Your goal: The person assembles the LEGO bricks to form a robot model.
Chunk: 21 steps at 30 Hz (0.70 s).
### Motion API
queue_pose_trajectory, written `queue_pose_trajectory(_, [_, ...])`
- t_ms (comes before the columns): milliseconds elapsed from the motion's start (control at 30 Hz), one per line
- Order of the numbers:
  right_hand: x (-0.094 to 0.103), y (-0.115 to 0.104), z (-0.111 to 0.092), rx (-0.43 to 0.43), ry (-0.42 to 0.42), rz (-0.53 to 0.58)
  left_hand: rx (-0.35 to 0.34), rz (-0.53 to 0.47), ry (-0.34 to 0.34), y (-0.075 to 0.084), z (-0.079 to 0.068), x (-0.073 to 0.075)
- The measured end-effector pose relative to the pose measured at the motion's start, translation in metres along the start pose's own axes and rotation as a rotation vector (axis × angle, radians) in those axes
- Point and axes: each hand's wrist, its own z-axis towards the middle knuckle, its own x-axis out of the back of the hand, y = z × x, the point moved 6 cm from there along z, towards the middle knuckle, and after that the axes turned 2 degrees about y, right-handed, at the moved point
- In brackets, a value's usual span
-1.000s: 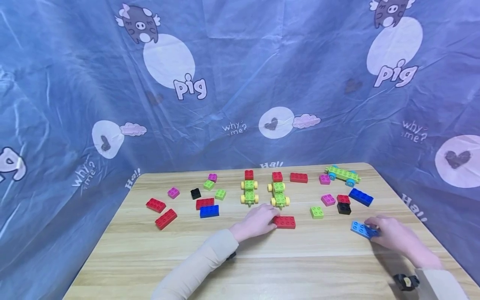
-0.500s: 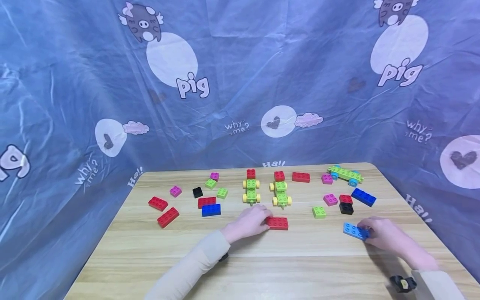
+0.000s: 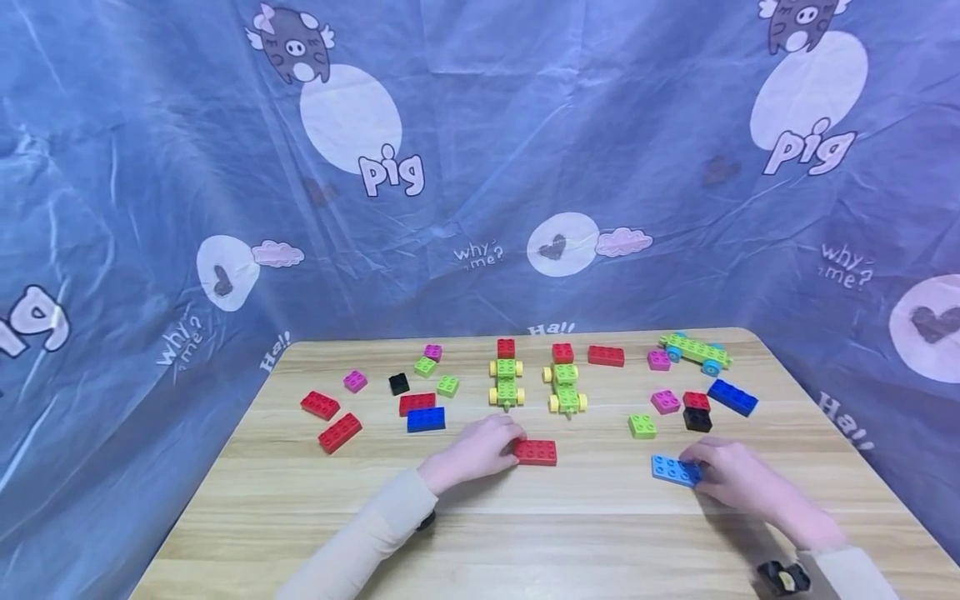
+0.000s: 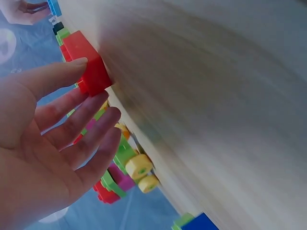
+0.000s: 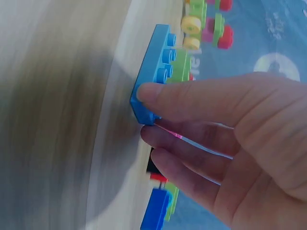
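Note:
My left hand [image 3: 474,452] pinches one end of a red eight-stud toy brick [image 3: 537,452] on or just over the near-middle part of the table. In the left wrist view, the thumb lies on the side of that red brick [image 4: 86,64] while the other fingers are half bent. Further right, my right hand [image 3: 733,477] holds the right end of a light blue toy brick [image 3: 672,469] between thumb and fingers. The right wrist view shows the light blue brick [image 5: 152,67] with studs facing up and the thumb on its side. A gap of bare table separates the two bricks.
Two green vehicles with yellow wheels, one left [image 3: 507,383] and one right [image 3: 566,388], stand behind the hands. A green base with blue wheels [image 3: 696,353] is at the back right. Loose bricks lie both sides, among them a dark blue brick [image 3: 426,419] and a black brick [image 3: 697,419].
Both hands have moved left with their bricks, the light blue one farther and slightly nearer to me. The gap between the two bricks has narrowed a little. The head view has shifted slightly.

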Motion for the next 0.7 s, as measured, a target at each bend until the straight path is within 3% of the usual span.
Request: queue_pose_trajectory(700, [-0.022, -0.055, 0.043, 0.093, -0.104, 0.07, 0.058, -0.112, 0.025, -0.025, -0.035, 0.007])
